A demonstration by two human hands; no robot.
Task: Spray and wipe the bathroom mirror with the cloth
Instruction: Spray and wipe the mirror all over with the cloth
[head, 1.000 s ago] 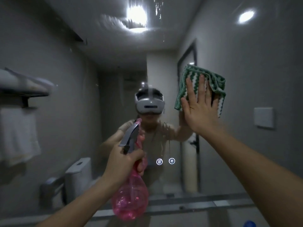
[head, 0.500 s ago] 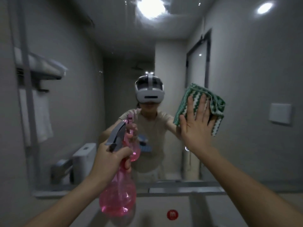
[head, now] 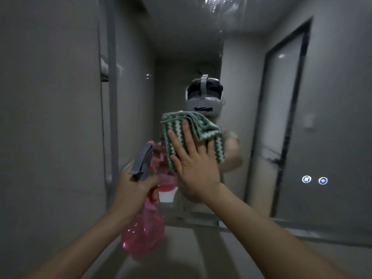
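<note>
**Head camera: cloth pressed flat to bathroom mirror, spray bottle held alongside**

Head view, looking straight at the glass: a green-and-white zigzag cloth (head: pixel 193 135), folded over on itself, lies against the mirror (head: pixel 332 117) near the middle of the frame. The right hand (head: pixel 193 164) presses it there with straight, spread fingers, palm flat to the glass; the cloth's upper and right edges show beyond the fingertips, and 1 folded corner hangs down to the right of the hand.

Just left of that hand, the left hand (head: pixel 136 190) grips the neck of a pink translucent spray bottle (head: pixel 143 230), fingers curled round it below the grey trigger head (head: pixel 144 162), whose nozzle points toward the mirror. The bottle's round body hangs below the fist. Bottle and cloth sit close together, the trigger head just beside the cloth's lower left edge; whether they touch cannot be told.

Behind the cloth the mirror reflects a person wearing a white headset (head: pixel 203 97), partly hidden by the cloth. Streaks of wet show on the glass near the top. 2 small lit round icons (head: pixel 315 180) glow on the mirror at lower right. A dark-framed door (head: pixel 281 117) appears in the reflection at right, and a grey tiled wall (head: pixel 50 117) borders the mirror's left edge.
</note>
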